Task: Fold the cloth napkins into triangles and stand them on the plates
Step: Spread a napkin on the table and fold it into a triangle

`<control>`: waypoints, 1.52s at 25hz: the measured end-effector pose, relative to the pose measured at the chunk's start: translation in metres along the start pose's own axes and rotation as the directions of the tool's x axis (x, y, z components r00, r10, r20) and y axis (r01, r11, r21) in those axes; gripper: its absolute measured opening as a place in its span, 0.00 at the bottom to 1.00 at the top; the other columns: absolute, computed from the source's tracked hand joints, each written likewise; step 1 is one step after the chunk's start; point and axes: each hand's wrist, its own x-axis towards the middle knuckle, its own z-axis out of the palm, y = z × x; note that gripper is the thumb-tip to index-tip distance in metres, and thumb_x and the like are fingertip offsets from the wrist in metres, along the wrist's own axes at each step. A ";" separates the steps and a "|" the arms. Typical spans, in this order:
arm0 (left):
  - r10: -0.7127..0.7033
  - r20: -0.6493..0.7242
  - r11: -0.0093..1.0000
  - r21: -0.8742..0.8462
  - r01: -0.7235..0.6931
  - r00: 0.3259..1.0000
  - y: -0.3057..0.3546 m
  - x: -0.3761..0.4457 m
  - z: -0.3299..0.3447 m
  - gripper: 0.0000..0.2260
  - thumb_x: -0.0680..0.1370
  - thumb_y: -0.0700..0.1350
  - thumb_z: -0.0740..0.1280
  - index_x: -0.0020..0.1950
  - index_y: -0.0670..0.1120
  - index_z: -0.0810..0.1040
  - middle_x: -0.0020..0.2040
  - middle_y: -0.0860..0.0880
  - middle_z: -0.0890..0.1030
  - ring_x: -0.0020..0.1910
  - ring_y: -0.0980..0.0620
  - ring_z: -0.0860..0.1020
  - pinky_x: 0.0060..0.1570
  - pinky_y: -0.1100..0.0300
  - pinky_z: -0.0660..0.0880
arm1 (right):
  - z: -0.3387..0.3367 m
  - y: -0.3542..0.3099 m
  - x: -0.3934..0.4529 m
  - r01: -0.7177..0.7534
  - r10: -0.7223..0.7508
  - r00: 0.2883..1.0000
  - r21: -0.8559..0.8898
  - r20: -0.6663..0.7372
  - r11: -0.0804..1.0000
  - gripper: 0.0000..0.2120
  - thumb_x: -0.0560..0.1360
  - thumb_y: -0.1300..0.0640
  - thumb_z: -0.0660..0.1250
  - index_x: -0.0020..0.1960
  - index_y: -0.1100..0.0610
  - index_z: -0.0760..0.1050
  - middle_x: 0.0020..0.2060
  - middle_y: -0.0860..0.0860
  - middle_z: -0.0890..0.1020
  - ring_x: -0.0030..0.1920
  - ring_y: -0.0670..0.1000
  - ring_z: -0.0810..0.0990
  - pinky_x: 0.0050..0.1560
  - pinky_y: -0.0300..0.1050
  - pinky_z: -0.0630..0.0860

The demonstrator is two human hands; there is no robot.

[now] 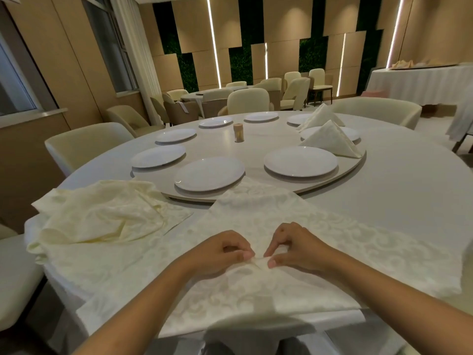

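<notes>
Cream damask napkin (256,226) lies flat at the near table edge; left hand (220,254) and right hand (294,252) both pinch a small ridge of it at its centre, fingertips nearly meeting, so the fold looks just begun. Next move probably needs a crisp crease. Room is fair: unfolded pile (102,216) left, empty plates (210,173) ahead, two folded triangles (330,142) standing far right.

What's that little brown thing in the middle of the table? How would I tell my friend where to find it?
Look at the big round table, then at the raised turning disc on it, ringed with white plates. Near the disc's middle stands a small toothpick holder. It is the only brown, upright thing there; everything around it is white and flat or folded cloth.
</notes>
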 end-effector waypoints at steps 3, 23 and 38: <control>-0.042 0.065 0.998 0.052 0.039 0.997 -0.003 0.004 -0.009 0.12 0.70 0.53 0.76 0.51 0.53 0.83 0.53 0.57 0.79 0.51 0.63 0.77 0.53 0.69 0.73 | -0.003 -0.004 0.010 -0.067 0.074 0.996 0.142 -0.047 0.988 0.05 0.67 0.51 0.77 0.34 0.45 0.82 0.37 0.46 0.82 0.40 0.43 0.78 0.45 0.37 0.72; 0.140 -0.706 0.835 0.461 0.301 0.694 -0.019 0.148 -0.025 0.07 0.78 0.53 0.64 0.45 0.52 0.78 0.41 0.55 0.79 0.43 0.53 0.74 0.47 0.57 0.69 | -0.041 0.034 0.149 -0.341 0.293 0.861 -0.045 -0.415 0.939 0.13 0.74 0.50 0.69 0.55 0.56 0.76 0.49 0.50 0.80 0.55 0.53 0.77 0.53 0.46 0.73; -0.208 -0.612 0.930 -0.365 -0.040 0.763 0.004 0.145 -0.059 0.02 0.74 0.46 0.72 0.45 0.49 0.83 0.41 0.54 0.84 0.43 0.55 0.82 0.40 0.67 0.77 | -0.062 0.019 0.150 0.007 0.205 0.914 0.519 -0.350 0.855 0.03 0.70 0.58 0.74 0.42 0.57 0.82 0.37 0.54 0.84 0.37 0.46 0.81 0.39 0.34 0.75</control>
